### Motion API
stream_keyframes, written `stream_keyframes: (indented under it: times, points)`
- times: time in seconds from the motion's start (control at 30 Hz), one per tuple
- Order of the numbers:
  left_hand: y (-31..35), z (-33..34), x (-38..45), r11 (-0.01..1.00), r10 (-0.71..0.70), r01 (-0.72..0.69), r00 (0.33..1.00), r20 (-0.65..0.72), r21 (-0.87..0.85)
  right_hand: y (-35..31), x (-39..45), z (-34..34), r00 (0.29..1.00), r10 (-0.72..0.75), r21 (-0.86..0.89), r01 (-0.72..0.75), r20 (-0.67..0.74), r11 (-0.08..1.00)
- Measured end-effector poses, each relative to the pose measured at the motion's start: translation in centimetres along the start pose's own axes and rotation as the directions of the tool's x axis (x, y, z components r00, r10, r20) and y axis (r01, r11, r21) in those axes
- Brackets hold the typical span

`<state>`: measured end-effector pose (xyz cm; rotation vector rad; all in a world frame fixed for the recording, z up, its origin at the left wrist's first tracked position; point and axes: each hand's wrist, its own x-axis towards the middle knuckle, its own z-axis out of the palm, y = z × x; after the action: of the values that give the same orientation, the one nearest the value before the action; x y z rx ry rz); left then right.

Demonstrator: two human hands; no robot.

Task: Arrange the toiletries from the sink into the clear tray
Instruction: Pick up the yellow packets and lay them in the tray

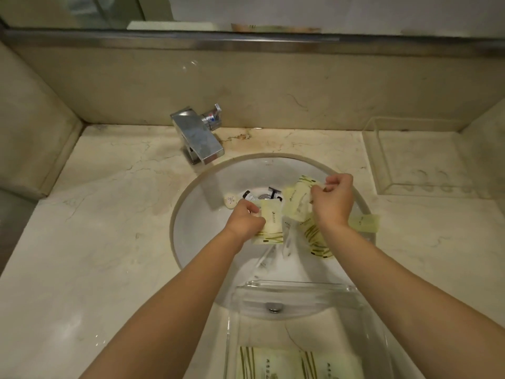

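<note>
Head view, looking down at the vanity. My two hands reach into one round white sink (196,231); one chrome faucet (198,138) stands at its far rim on the marble counter (90,214). Two clear trays are present: the nearer tray (297,291) sits at the sink's front edge and holds two pale-yellow sachets (297,362), side by side at its near end; the second clear tray (420,160) stands on the counter at far right, and I cannot tell of any contents in it.

In the sink — a loose heap around the drain: one small white oval soap (229,201) at left; one small tube with a black cap (249,195) beside it; one dark-capped item (274,190) just past the drain, too small to identify; several pale-yellow packets overlapping, count uncertain; one clear wrapped item (287,239) lying between my wrists; one yellow packet (364,223) lying on the right rim.

My left hand (247,217) is curled closed, pinching the upper edge of a striped yellow packet (269,225); my right hand (334,198) is likewise closed, fingers gripping a crumpled bunch of yellow packets (299,199) held just above the heap. Both hands lie well beyond the nearer tray.
</note>
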<state>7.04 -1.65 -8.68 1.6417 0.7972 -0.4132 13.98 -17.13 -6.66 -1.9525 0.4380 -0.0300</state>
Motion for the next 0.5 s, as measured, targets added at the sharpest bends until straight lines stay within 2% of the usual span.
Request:
stream_keyframes:
  times: [0.2,0.4,0.5]
  points:
    - [-0.1,-0.8,-2.4,0.998,0.026,-0.024,0.999,0.043,-0.056,0.1,-1.5,-2.1,0.979,0.086,0.084,-0.103,0.187,0.991]
    - [0.3,-1.7,-4.5,0.990,0.092,-0.081,0.992,0.089,-0.119,-0.9,-3.8,-4.5,0.928,0.172,0.323,-0.283,0.331,0.903]
    - [0.9,-1.9,-5.7,0.979,0.117,-0.088,0.981,0.153,-0.181,-1.6,-5.3,-5.8,0.919,0.135,0.342,-0.270,0.370,0.900]
